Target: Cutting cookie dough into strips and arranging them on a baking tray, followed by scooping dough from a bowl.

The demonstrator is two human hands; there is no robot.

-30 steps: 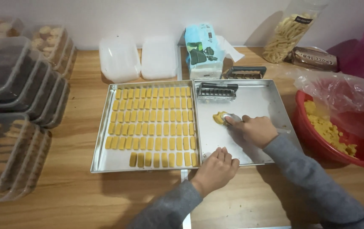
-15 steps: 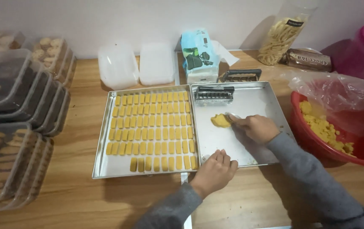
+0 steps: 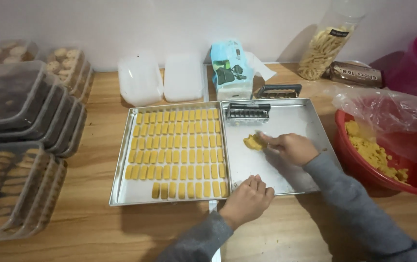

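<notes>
A small lump of yellow dough (image 3: 253,141) lies on the bare right-hand metal tray (image 3: 310,121), near its middle and a little toward the left edge. The right hand (image 3: 291,147) rests just beside it, fingertips touching the lump's right side; the fingers are drawn together around something pale and thin that I cannot make out, so whether they are clamped on a tool is not clear. The left hand (image 3: 247,200) lies lower down, fingers loosely curled and close together, holding nothing — its tips sit on the near rim where the two trays meet.

Above the lump, at the far end of the same tray, lies a metal dough cutter (image 3: 247,112) with a dark handle. The left-hand tray (image 3: 119,191) touches the right one along its side and is filled with neat rows of small yellow dough pieces (image 3: 177,145).

To the right, a red basin (image 3: 363,170) holds more crumbly yellow dough under a clear plastic sheet (image 3: 392,121). Behind the trays stand two cloudy plastic boxes (image 3: 162,77) and a blue-green carton (image 3: 230,68). At the far left — stacks of clear containers of biscuits (image 3: 14,189) on the wooden table (image 3: 97,228).
</notes>
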